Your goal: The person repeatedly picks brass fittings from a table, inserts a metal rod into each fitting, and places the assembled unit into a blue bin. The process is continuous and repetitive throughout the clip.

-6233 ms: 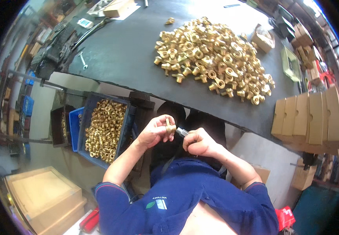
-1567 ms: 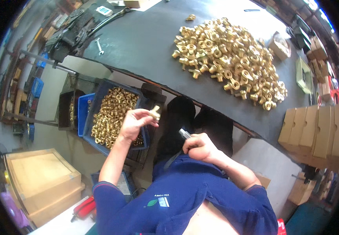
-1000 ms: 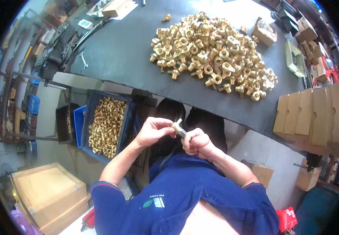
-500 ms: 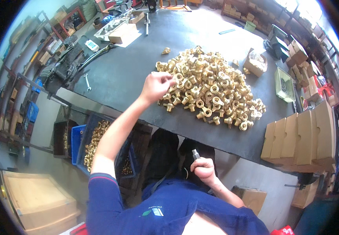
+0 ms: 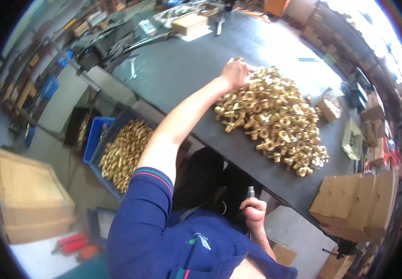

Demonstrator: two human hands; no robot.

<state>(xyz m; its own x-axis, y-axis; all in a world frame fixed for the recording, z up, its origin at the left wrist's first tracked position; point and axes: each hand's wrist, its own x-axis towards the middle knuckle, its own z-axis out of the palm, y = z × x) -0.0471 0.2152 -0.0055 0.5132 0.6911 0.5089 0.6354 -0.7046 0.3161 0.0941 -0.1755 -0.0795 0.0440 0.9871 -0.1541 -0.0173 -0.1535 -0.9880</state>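
Brass fittings (image 5: 280, 122) lie just beside the left hand's (image 5: 234, 75) fingers, whose closure I cannot tell; pinching one lightly seems best; the right hand's (image 5: 254, 210) fingers clamp a metal tool (image 5: 250, 191).

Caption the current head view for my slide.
Left hand at a pile of brass-coloured fittings on a dark table; right hand gripping a metal tool.

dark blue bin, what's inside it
The dark blue bin holds a heap of brass fittings. The heap hides the bottom, so nothing beneath can be seen, and the left arm with its sleeve covers part of the right side.
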